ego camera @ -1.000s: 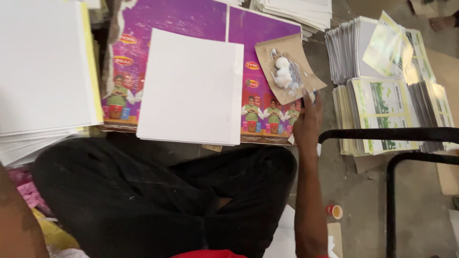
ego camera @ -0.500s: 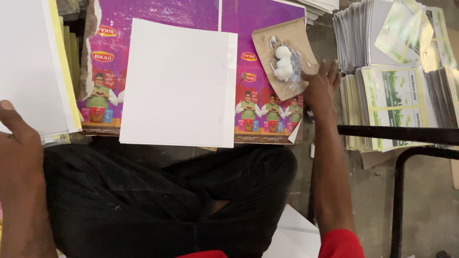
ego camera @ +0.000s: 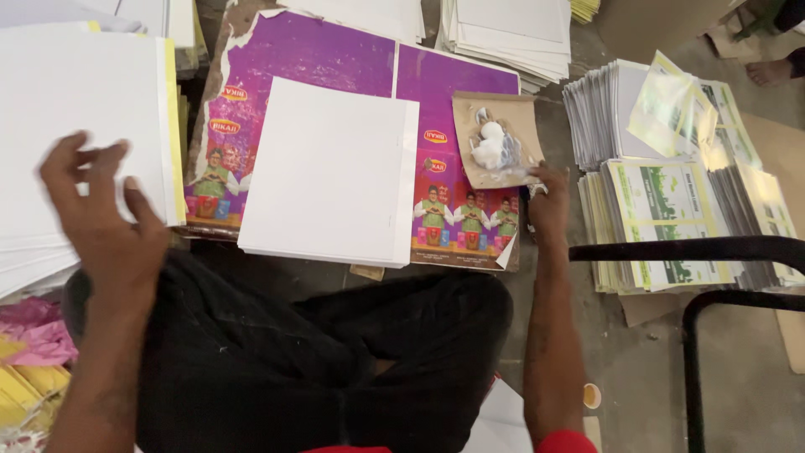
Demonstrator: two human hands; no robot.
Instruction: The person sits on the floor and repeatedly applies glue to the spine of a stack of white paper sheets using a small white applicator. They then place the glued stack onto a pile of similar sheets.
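Fingers spread, the left hand (ego camera: 101,226) rests on the white sheet stack (ego camera: 75,126) gripping nothing; right hand (ego camera: 549,205) fingertips touch the glue-smeared cardboard scrap (ego camera: 503,138) — sticky fingers could likely smudge the clean white pad (ego camera: 331,172) nearby.

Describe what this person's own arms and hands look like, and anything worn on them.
Both forearms are bare, with no gloves, watch, rings or bands showing. The left hand has short, pale fingernails. The right hand is also ungloved, and at the bottom edge of the view a red sleeve covers that upper arm. No sleeve shows on the left arm. Dark trousers cover the crossed legs.
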